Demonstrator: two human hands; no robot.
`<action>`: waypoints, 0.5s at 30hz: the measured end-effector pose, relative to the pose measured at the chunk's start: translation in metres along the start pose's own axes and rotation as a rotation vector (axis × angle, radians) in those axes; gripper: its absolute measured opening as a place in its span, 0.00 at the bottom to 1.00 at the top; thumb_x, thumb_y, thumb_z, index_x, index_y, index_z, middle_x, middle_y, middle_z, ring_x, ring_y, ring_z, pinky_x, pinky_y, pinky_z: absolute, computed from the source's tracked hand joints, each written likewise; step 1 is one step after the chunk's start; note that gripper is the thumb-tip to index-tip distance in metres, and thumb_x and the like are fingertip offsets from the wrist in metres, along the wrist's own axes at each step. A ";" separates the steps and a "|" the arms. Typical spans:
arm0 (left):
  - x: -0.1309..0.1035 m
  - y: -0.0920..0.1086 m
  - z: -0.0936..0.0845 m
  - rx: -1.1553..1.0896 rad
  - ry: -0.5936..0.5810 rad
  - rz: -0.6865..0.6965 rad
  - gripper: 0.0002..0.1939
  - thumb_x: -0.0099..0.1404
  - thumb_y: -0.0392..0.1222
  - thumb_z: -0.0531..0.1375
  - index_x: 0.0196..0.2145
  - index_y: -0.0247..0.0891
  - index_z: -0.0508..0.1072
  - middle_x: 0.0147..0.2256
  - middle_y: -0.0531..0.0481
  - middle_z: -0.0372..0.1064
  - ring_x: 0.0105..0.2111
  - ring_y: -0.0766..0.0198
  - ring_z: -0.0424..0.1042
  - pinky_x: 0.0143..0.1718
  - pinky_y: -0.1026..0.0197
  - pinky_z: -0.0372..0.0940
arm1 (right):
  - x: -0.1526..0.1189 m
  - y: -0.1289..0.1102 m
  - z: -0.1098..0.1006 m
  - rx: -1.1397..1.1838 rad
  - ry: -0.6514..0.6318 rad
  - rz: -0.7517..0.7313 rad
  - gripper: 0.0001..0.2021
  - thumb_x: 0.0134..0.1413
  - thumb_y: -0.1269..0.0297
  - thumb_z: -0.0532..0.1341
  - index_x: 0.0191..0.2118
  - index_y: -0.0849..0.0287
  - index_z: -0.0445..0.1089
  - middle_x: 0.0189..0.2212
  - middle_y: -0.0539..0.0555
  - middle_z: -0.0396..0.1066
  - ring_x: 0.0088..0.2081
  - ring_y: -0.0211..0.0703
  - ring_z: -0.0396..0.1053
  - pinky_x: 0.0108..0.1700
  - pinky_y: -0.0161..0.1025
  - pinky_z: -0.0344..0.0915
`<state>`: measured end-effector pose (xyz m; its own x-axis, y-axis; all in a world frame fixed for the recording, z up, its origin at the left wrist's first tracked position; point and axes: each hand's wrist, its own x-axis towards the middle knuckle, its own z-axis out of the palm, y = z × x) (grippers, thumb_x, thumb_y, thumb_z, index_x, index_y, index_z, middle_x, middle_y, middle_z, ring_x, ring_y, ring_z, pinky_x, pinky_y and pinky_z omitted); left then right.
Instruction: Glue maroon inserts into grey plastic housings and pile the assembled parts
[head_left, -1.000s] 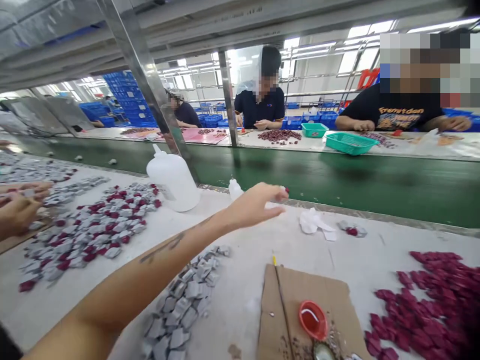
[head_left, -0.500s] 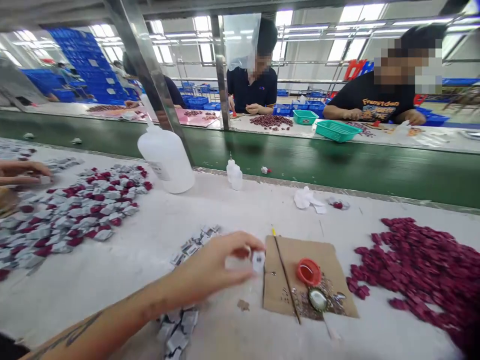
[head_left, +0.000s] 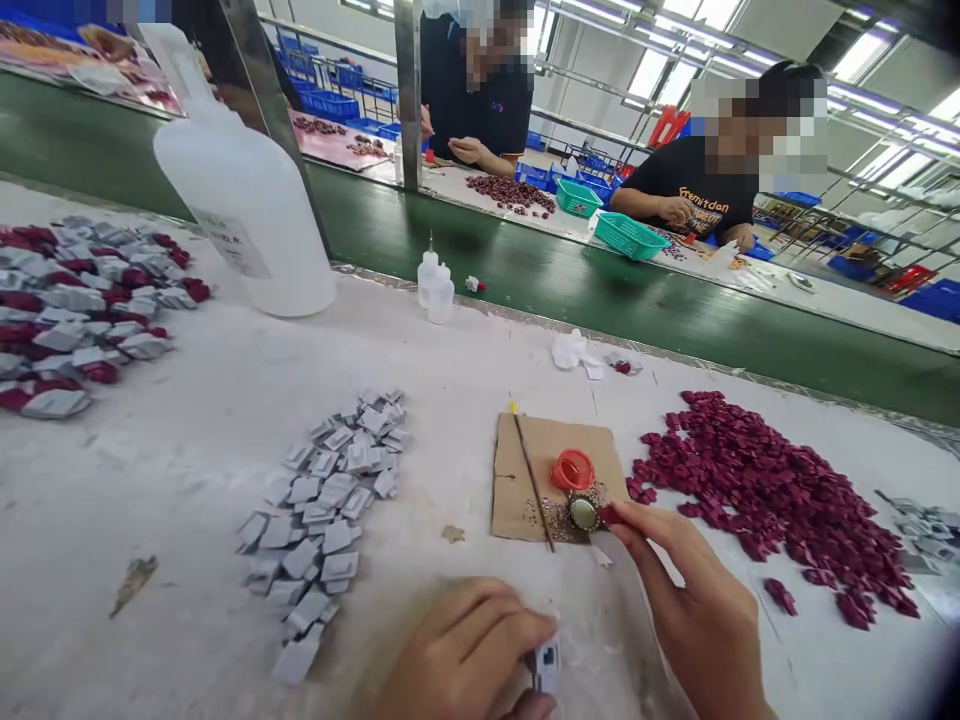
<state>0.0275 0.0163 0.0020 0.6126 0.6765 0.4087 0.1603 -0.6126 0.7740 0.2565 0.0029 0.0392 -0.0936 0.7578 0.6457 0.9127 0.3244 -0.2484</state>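
Note:
Near the bottom edge, my left hand (head_left: pixel 469 650) is closed on a small grey plastic part (head_left: pixel 547 664) with a dark square hole in its face. My right hand (head_left: pixel 694 600) pinches a small maroon piece (head_left: pixel 609 515) between thumb and fingertip, right beside a metal bottle cap (head_left: pixel 583 512). The cap and a red cap of liquid (head_left: pixel 572 469) sit on a cardboard sheet (head_left: pixel 510 510), along with a thin stick (head_left: pixel 531 470). A pile of grey parts (head_left: pixel 330 500) lies left of the cardboard, and a heap of maroon pieces (head_left: pixel 765 475) lies right of it.
A large white bottle (head_left: pixel 251 215) and small dropper bottles (head_left: pixel 436 287) stand by the green conveyor belt (head_left: pixel 525 250). Mixed grey and maroon parts (head_left: pixel 82 310) are heaped at left. Crumpled white tissue (head_left: pixel 570 350) lies behind the cardboard. Several people sit across the belt.
My left hand has drawn back toward the bottom edge with the grey part. My right hand has come into view, pinching a maroon piece by the bottle cap. The view has tilted and shifted.

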 end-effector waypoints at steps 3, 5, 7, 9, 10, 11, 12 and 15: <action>-0.004 -0.005 0.000 0.037 0.006 -0.006 0.15 0.62 0.34 0.64 0.47 0.41 0.70 0.41 0.54 0.77 0.47 0.58 0.69 0.53 0.63 0.65 | 0.001 0.004 0.005 0.034 -0.069 -0.046 0.07 0.62 0.73 0.57 0.44 0.60 0.70 0.39 0.51 0.74 0.43 0.32 0.69 0.51 0.28 0.64; -0.007 -0.009 0.000 -0.004 0.040 -0.014 0.10 0.66 0.37 0.62 0.46 0.42 0.71 0.40 0.55 0.77 0.47 0.58 0.68 0.53 0.62 0.64 | 0.000 0.006 0.008 0.051 -0.104 -0.052 0.08 0.62 0.75 0.57 0.44 0.60 0.70 0.39 0.51 0.74 0.43 0.34 0.68 0.50 0.29 0.64; -0.009 -0.013 0.003 -0.059 0.084 -0.011 0.08 0.70 0.41 0.57 0.45 0.43 0.71 0.40 0.55 0.77 0.46 0.59 0.68 0.53 0.62 0.64 | -0.001 0.008 0.010 0.057 -0.126 -0.052 0.09 0.61 0.76 0.57 0.44 0.61 0.70 0.39 0.52 0.74 0.43 0.35 0.67 0.49 0.31 0.65; -0.010 -0.016 0.006 -0.097 0.093 -0.018 0.08 0.71 0.43 0.55 0.45 0.43 0.72 0.40 0.53 0.76 0.46 0.59 0.67 0.52 0.61 0.64 | -0.001 0.010 0.012 0.057 -0.139 -0.061 0.10 0.60 0.78 0.58 0.44 0.61 0.70 0.40 0.52 0.73 0.44 0.36 0.67 0.49 0.33 0.65; -0.010 -0.016 0.007 -0.107 0.076 -0.038 0.08 0.71 0.43 0.55 0.45 0.43 0.72 0.41 0.52 0.76 0.46 0.59 0.67 0.51 0.61 0.64 | -0.001 0.010 0.012 0.057 -0.145 -0.070 0.10 0.59 0.79 0.58 0.44 0.62 0.70 0.40 0.52 0.73 0.44 0.36 0.67 0.49 0.34 0.65; -0.010 -0.017 0.007 -0.116 0.065 -0.056 0.08 0.71 0.42 0.56 0.45 0.42 0.72 0.41 0.51 0.75 0.47 0.59 0.67 0.51 0.61 0.64 | -0.001 0.010 0.012 0.056 -0.150 -0.082 0.11 0.59 0.80 0.58 0.44 0.62 0.70 0.40 0.53 0.73 0.44 0.37 0.67 0.48 0.35 0.65; -0.010 -0.017 0.007 -0.127 0.059 -0.068 0.08 0.71 0.42 0.56 0.46 0.42 0.73 0.41 0.51 0.75 0.46 0.59 0.66 0.50 0.61 0.64 | -0.001 0.009 0.011 0.055 -0.152 -0.094 0.12 0.58 0.81 0.58 0.45 0.62 0.70 0.41 0.53 0.73 0.44 0.37 0.67 0.48 0.35 0.66; -0.009 -0.016 0.005 -0.151 0.059 -0.086 0.08 0.70 0.41 0.57 0.46 0.42 0.73 0.40 0.51 0.74 0.45 0.59 0.66 0.49 0.61 0.63 | -0.001 0.004 0.007 0.043 -0.127 -0.112 0.14 0.56 0.83 0.59 0.45 0.63 0.70 0.42 0.55 0.73 0.45 0.38 0.68 0.48 0.37 0.65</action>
<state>0.0238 0.0182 -0.0166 0.5541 0.7497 0.3618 0.0894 -0.4857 0.8696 0.2569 0.0076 0.0326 -0.2460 0.7802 0.5752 0.8762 0.4327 -0.2122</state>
